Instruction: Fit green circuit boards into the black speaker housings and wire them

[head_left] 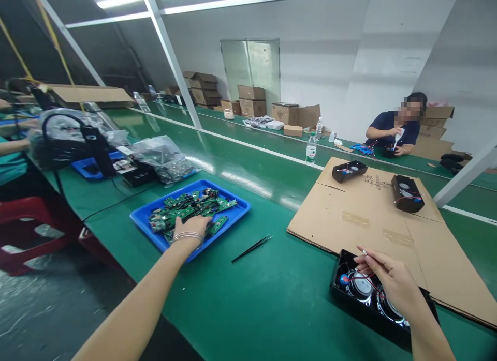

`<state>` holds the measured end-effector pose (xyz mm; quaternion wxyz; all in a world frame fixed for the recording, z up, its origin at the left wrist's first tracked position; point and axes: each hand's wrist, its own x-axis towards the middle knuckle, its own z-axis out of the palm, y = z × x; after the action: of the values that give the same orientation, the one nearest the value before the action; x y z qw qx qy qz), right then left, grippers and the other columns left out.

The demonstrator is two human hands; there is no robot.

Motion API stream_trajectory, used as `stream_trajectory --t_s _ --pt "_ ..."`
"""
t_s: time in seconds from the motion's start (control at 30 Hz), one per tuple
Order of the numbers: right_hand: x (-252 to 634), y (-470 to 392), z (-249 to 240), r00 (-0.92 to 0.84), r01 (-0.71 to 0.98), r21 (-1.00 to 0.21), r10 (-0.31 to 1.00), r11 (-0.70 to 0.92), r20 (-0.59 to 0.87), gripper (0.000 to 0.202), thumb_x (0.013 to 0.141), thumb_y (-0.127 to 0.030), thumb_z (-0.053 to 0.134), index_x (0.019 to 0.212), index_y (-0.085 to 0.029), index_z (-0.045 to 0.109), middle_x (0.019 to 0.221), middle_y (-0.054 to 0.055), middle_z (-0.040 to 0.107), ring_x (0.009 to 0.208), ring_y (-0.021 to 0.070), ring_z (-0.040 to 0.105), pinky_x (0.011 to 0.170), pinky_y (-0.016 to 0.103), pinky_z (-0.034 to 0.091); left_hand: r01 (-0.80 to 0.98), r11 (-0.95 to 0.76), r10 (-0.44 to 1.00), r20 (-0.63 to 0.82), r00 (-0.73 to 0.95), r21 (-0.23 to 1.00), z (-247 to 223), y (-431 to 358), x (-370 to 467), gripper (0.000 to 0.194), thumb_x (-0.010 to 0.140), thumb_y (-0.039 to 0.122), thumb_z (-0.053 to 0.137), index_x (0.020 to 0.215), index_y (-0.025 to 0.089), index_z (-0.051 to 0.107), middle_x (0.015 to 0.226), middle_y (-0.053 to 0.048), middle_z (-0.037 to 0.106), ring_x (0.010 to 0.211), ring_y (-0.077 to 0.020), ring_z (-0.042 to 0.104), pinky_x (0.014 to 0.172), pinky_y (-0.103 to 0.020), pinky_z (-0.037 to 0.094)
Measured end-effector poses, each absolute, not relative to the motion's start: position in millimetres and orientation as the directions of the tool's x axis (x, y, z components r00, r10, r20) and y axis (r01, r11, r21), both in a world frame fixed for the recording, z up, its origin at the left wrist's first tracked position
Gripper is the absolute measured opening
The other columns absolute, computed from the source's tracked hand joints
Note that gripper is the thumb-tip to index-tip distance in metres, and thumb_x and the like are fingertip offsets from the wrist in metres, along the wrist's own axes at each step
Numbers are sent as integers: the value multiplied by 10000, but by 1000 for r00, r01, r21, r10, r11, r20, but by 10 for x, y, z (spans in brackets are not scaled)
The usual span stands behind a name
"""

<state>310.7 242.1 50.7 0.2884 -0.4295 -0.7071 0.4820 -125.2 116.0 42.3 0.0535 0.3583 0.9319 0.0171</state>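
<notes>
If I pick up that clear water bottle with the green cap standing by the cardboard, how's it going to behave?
The bottle would probably give a little when squeezed, since it looks like thin clear plastic. Being tall and narrow on its small base, it may tip if bumped, and could roll once down, as its body looks round.

Left hand (194, 227) reaches out palm-down, fingers perhaps curled; right hand (390, 279) pinches thumb to forefinger.

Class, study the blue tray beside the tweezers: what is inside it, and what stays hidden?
Green circuit boards lie heaped inside the blue tray. The left hand covers some; whatever lies beneath the heap cannot be seen.
</notes>
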Motion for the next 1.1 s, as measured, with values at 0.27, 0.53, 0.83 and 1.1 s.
stream_trajectory --t_s 0.27,0.53,0.83,1.1 --pt "3110 2327 506 -548 425 -842 835 333 53 473 801 -560 383 912 -123 524 829 68 577 733 109 566 652 201 449 604 631 642 109 -759 486 831 1212 -456 469 816 233 368 1241 52 452 1267 -92 405 1206 -171 377 1092 -279 240" --pt "2911 2129 475 -546 344 -802 799 488 252 235 828 -323 469 750 -129 577 721 -7 573 661 50 520 609 149 387 -156 43 945 -91 -314 987 466 1635 957 848 421 683 615 995 89 423 1150 -114 488 949 -72 527 679 -93 465" --pt "2771 2001 347 -479 325 -574 654 752 585 92 833 -159 473 799 -147 558 774 -53 570 707 35 519 633 155 400 -248 207 928 -270 -256 946 216 1601 1339 783 385 655 647 818 91 318 798 -65 574 638 -63 551 587 -155 489" --pt "2731 1902 325 -491 315 -415 520 854 699 74 830 -86 456 850 -138 504 736 -36 537 652 72 418 605 215 346 26 127 968 -118 -222 992 156 1452 1363 582 599 614 518 770 70 404 768 -72 550 607 -39 533 631 -132 496"
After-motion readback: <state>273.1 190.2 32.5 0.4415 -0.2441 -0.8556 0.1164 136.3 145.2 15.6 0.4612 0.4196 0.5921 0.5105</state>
